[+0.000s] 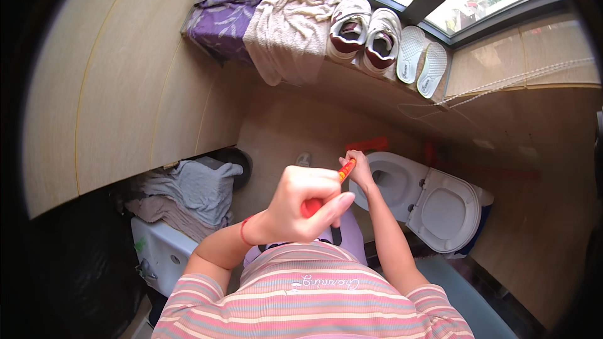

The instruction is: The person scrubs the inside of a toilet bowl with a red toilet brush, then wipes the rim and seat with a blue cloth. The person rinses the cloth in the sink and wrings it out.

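Observation:
My left hand (306, 202), with a red cord round its wrist, grips the top end of a red handle (347, 170) with yellow marks, close before the camera. Lower and further right, my right hand (356, 165) is closed around the same handle. Beyond it a red bar-shaped head (366, 144) rests on the floor beside the toilet, slightly blurred; whether it is a broom or a squeegee I cannot tell. My right hand hides where handle and head meet. The white toilet bowl (384, 176) lies just right of my right hand, its lid (450, 214) raised.
A ledge under the window holds a purple cloth (219, 28), a cream towel (289, 28), sneakers (348, 28) and insoles (431, 68). Cords (518, 76) hang at the right. Towels (198, 188) lie by the washbasin (162, 256). A small white object (304, 159) is on the floor.

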`<action>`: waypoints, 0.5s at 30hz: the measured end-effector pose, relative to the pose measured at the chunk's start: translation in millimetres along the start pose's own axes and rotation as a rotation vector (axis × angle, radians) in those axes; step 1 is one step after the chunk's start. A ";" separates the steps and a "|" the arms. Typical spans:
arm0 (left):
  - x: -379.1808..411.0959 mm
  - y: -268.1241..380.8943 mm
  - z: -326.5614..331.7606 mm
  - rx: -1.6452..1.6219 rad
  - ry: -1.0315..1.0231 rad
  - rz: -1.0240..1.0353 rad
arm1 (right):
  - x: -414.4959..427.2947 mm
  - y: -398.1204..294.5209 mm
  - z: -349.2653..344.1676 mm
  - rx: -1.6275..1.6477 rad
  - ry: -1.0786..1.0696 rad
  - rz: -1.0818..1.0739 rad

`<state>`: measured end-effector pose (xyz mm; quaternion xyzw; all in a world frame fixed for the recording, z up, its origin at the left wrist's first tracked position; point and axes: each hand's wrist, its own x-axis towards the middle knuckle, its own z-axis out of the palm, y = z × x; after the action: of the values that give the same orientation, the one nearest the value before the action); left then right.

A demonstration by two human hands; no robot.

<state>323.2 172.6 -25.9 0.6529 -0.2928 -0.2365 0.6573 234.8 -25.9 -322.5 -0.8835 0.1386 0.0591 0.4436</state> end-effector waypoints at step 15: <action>63.4 49.5 64.8 -0.145 -0.226 0.172 | -34.6 1.7 -115.6 0.036 0.395 -0.011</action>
<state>320.1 83.7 26.6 0.5454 -0.4019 -0.2719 0.6834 199.1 -112.7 -246.6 -0.8707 0.2191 -0.1202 0.4236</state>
